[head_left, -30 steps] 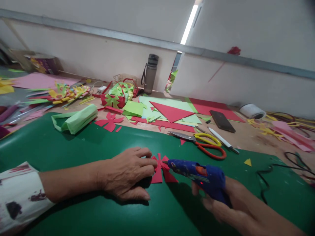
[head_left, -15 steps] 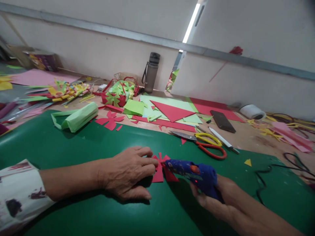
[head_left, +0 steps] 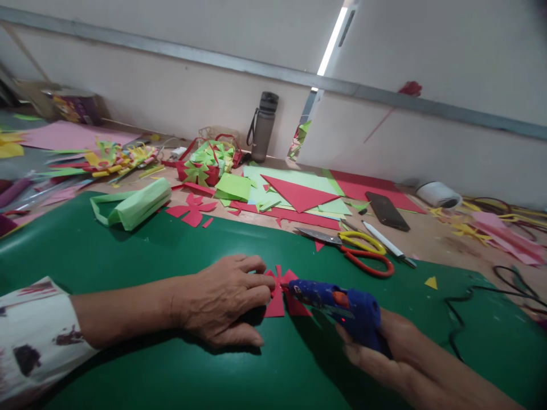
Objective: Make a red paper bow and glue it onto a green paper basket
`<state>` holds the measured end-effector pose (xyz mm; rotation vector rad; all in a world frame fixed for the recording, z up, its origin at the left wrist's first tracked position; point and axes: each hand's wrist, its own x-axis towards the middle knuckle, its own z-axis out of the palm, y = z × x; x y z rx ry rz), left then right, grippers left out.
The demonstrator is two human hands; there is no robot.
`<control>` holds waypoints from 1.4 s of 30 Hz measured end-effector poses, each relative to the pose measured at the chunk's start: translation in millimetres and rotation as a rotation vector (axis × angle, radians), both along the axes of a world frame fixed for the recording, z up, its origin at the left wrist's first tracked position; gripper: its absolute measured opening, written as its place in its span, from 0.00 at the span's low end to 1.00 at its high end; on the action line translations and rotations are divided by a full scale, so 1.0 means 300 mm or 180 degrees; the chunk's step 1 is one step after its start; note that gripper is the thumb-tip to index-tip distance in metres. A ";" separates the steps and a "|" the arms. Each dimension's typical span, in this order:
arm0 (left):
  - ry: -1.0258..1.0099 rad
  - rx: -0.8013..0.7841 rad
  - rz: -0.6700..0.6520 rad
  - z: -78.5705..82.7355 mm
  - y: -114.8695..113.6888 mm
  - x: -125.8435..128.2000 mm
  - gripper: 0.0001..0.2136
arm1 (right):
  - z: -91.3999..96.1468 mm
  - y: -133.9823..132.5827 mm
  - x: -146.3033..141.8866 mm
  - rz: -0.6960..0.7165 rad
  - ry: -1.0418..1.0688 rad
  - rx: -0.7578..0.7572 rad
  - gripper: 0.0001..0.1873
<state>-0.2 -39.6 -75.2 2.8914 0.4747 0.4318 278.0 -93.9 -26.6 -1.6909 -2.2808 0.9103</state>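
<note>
At the lower right of the frame, the right hand [head_left: 399, 352] is closed around the handle of a blue glue gun [head_left: 335, 304], on which a small red light shines. At the lower centre, the left hand [head_left: 228, 302] lies palm down on the green mat [head_left: 192, 378], thumb spread away, its fingertips on a red paper flower [head_left: 274, 306]. The gun's nozzle points to the middle of this flower; whether it touches, I cannot tell. Farther, right of centre, lie scissors [head_left: 370, 267] with one yellow and one orange handle. At the middle left rests a folded light green paper [head_left: 143, 205], and beside it a second red flower [head_left: 193, 215]. Behind, at the upper centre, stands a grey bottle [head_left: 262, 131].
</note>
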 end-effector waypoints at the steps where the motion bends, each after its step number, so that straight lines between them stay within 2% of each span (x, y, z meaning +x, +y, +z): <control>1: 0.0007 -0.0016 0.0001 0.000 0.000 0.000 0.18 | 0.000 -0.001 0.000 -0.0086 -0.0054 -0.0124 0.22; 4: 0.0021 -0.0056 0.0014 -0.001 0.000 0.000 0.17 | 0.005 0.000 -0.005 -0.0242 -0.0112 -0.0385 0.24; 8: -0.0007 -0.0040 0.0005 -0.003 -0.001 0.000 0.17 | 0.013 -0.001 -0.007 -0.0222 -0.0137 -0.0559 0.24; 13: -0.0012 -0.0018 0.0020 0.000 -0.003 0.000 0.17 | 0.010 -0.011 -0.003 -0.0397 -0.0272 -0.0667 0.29; 19: -0.0030 -0.0034 -0.0006 -0.004 -0.002 0.000 0.17 | 0.015 -0.004 -0.017 -0.0180 -0.0037 -0.0620 0.20; 25: -0.0027 -0.0019 0.0004 -0.003 -0.002 0.000 0.17 | 0.003 -0.016 -0.004 -0.0286 -0.0151 -0.0817 0.25; 31: -0.0056 -0.0006 -0.0031 -0.004 0.001 -0.001 0.17 | 0.007 -0.003 -0.011 -0.0147 -0.0099 -0.0661 0.21; 36: -0.0074 0.0009 -0.0014 -0.008 0.000 0.000 0.17 | -0.007 -0.016 0.005 -0.0312 -0.0134 -0.0747 0.27; 40: -0.0028 0.0026 0.0018 -0.006 -0.002 0.000 0.17 | -0.003 -0.004 -0.009 -0.0136 0.0031 -0.0644 0.21; 42: -0.0035 0.0014 0.0004 -0.005 -0.003 -0.001 0.17 | -0.001 -0.003 -0.009 -0.0241 0.0001 -0.0556 0.20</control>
